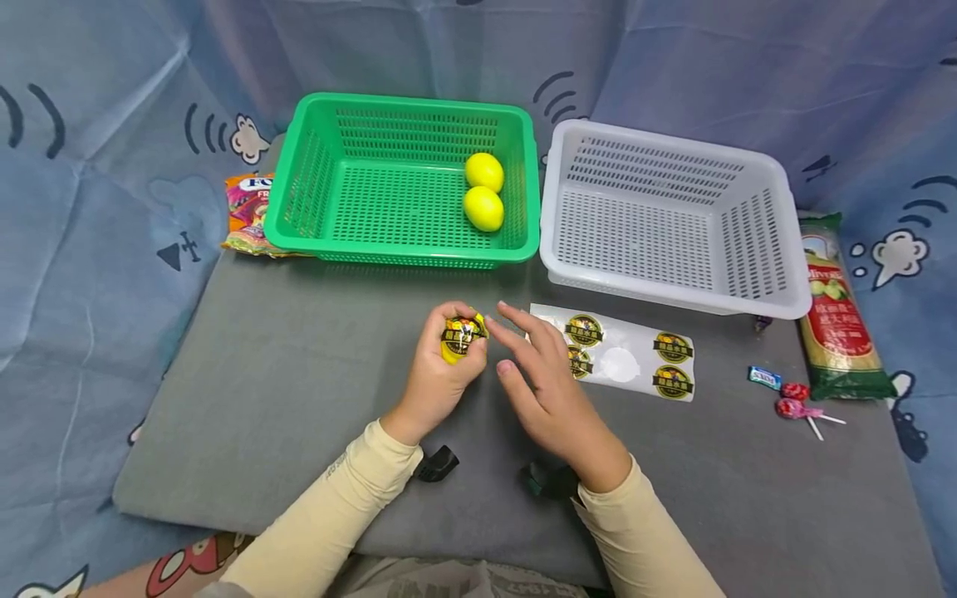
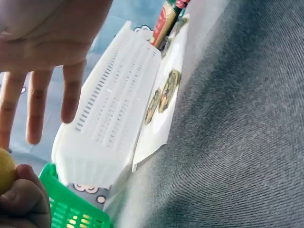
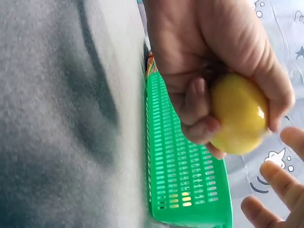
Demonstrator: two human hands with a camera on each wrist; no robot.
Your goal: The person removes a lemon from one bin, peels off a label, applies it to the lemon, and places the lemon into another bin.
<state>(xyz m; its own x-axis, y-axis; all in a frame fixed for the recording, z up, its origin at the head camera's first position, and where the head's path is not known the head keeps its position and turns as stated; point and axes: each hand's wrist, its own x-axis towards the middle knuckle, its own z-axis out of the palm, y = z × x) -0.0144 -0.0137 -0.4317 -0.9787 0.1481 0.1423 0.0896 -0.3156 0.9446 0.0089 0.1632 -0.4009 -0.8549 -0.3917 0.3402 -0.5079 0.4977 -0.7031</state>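
My left hand (image 1: 439,374) grips a yellow lemon (image 3: 240,114) above the grey table, its fingers and thumb curled round the fruit. On the lemon's upper face, in the head view, lies a round black-and-gold sticker (image 1: 462,335). My right hand (image 1: 546,378) holds nothing; its fingers are spread and point toward the lemon, fingertips close to its right side. Partly behind that hand lies a white sticker sheet (image 1: 619,365) carrying several similar round stickers. In the left wrist view, the right hand's straight fingers (image 2: 35,109) hang over the lemon at the lower left.
Two lemons (image 1: 483,208) sit in a green basket (image 1: 404,251) at the back. Beside it stands a white basket (image 1: 673,299). An orange snack bag (image 1: 247,216) lies at the far left; a red-and-green packet (image 1: 837,324), lollipops (image 1: 792,407) and a small blue-and-white wrapper (image 1: 765,377) lie right.
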